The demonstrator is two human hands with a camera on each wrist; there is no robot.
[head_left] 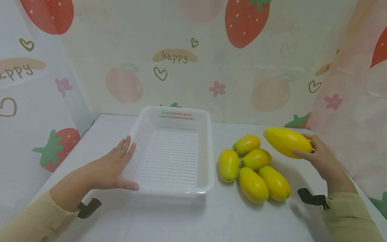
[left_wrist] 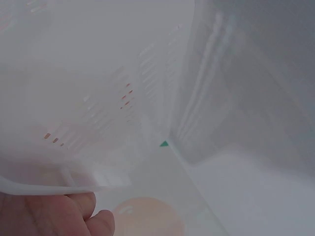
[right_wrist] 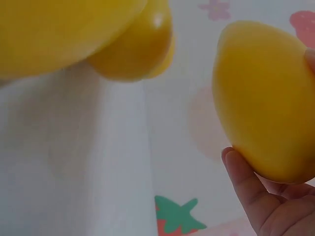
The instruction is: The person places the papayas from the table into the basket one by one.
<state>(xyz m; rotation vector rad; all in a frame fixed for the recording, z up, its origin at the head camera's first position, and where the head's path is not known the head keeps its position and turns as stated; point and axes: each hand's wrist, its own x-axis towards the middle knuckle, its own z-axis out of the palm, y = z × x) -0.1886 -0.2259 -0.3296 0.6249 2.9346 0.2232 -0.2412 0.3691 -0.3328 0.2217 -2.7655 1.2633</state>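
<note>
A yellow mango (head_left: 287, 142) is held up off the table by my right hand (head_left: 321, 158), thumb on the near side and fingers behind it. The right wrist view also shows the held mango (right_wrist: 266, 103) with fingers (right_wrist: 246, 184) against its lower end. My left hand (head_left: 110, 166) lies along the left side of a white plastic basket (head_left: 210, 154), fingers extended and thumb by the near left corner. Seen from the left wrist, fingertips (left_wrist: 83, 204) touch the basket's rim (left_wrist: 44, 189) from below. Inside, the perforated basket floor is bare.
Several yellow-green mangoes, one nearest the basket (head_left: 228, 166), lie grouped on the white-covered table (head_left: 169, 222) between basket and right hand. Printed cloth walls (head_left: 193, 74) with strawberries stand behind and at both sides. Dark straps (head_left: 312, 198) hang at the wrists.
</note>
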